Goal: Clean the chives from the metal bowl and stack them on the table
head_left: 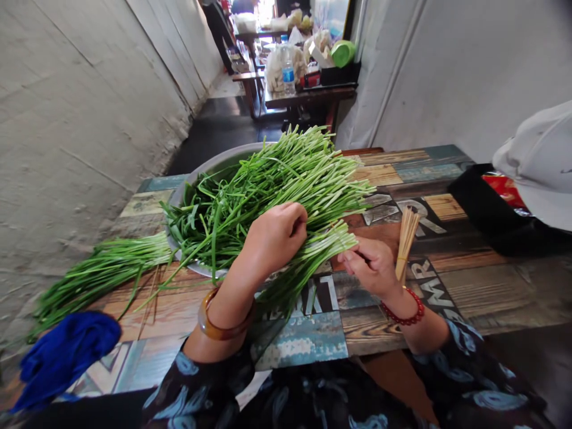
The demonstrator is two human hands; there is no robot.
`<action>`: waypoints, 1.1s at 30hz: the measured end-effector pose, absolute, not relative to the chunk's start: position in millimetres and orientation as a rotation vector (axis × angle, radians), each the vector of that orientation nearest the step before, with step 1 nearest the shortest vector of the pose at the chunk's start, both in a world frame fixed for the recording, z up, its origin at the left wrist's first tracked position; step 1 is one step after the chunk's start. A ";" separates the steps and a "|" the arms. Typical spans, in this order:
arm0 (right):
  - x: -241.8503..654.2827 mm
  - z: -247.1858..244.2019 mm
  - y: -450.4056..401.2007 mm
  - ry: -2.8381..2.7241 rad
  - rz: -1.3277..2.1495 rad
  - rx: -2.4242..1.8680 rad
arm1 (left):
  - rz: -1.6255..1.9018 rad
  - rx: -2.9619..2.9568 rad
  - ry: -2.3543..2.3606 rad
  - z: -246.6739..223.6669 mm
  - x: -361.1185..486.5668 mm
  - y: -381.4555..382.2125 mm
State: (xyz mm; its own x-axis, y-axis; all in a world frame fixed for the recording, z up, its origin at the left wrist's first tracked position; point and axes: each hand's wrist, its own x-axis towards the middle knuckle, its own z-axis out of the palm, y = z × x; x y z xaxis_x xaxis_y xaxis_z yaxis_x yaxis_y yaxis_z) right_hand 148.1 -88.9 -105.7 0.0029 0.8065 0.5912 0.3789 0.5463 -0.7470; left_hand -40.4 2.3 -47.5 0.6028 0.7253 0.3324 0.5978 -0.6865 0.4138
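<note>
Landmark: grey metal basin (223,167) on a patchwork-print table (308,342), heaped with long green stalks (263,179). Their pale ends fan out over the basin's right side; the dark leafy ends lie to its left.

Small bunch (319,253) of the same stalks at the basin's near right edge, pale ends pointing right, leaves hanging toward the wearer.

Left hand (277,235) above the basin's near right part, against the greens, amber bangle on the wrist. Fingers curled in; cannot tell whether they grip anything.

Right hand (370,265) just right of the basin, red beads on the wrist. Fingers pinching the pale ends of the small bunch.

Right of the basin, beyond the right wrist: banded bundle of thin sticks (406,238), standing nearly upright. Farther right, a white cap (543,170) over a black holder (471,196).

Left of the basin: another sheaf of stalks (107,265), next to the rim. Nearer the wearer on that side, a crumpled blue cloth (67,354).
</note>
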 end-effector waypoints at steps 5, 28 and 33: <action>149.4 -109.4 -90.5 -1.586 0.473 -1.033 | 1.145 2.316 1.010 -37.0 -48.3 0.4; 144.2 -109.9 -101.2 -1.541 0.529 -1.026 | 0.822 1.931 0.985 -38.1 -44.1 -6.6; 142.3 -102.0 -107.6 -1.575 0.444 -1.021 | 0.846 2.054 0.939 -39.9 -43.7 -6.4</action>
State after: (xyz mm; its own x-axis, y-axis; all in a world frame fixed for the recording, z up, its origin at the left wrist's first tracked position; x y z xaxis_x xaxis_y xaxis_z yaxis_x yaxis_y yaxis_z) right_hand 142.3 -107.6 -102.0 0.0280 0.7990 0.6007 0.3680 0.5505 -0.7494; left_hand -43.7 -6.4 -39.9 0.5208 0.8125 0.2619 0.3447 -0.4808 0.8063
